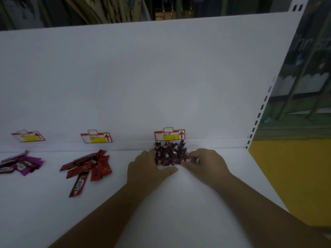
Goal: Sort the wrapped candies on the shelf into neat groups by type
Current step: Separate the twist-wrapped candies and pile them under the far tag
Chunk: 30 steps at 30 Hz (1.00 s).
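Candies (169, 154) seemingly between both grips (146, 167) (207, 163)

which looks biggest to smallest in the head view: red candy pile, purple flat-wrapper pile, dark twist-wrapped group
1. red candy pile
2. purple flat-wrapper pile, cut off at the frame edge, so unsure
3. dark twist-wrapped group, partly hidden
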Tool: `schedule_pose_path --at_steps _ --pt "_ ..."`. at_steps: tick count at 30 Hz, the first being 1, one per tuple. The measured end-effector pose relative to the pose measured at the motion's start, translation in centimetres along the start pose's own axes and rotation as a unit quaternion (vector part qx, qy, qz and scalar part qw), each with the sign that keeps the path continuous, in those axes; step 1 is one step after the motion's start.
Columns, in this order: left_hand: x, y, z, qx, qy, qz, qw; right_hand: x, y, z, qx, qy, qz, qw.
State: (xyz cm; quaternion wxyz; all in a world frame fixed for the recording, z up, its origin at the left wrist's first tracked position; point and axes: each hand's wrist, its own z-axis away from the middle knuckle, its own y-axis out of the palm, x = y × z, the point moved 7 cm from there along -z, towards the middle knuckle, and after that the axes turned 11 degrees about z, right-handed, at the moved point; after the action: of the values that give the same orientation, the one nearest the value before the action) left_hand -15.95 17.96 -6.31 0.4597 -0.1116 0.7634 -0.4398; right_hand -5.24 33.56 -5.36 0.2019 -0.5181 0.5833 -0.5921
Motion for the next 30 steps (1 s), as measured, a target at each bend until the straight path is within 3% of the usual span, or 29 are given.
schedule_pose_path --at_steps 12,30 --pt "-0.5 0.0 -0.6 -0.028 -0.006 -0.006 1.000 -0.1 0.4 -0.1 -0.001 -0.004 0.002 1.000" --pt "1.4 -1.3 -0.1 -0.021 -0.047 0.140 0.989 -0.3 0.6 -0.2 -0.011 0.010 0.016 1.000"
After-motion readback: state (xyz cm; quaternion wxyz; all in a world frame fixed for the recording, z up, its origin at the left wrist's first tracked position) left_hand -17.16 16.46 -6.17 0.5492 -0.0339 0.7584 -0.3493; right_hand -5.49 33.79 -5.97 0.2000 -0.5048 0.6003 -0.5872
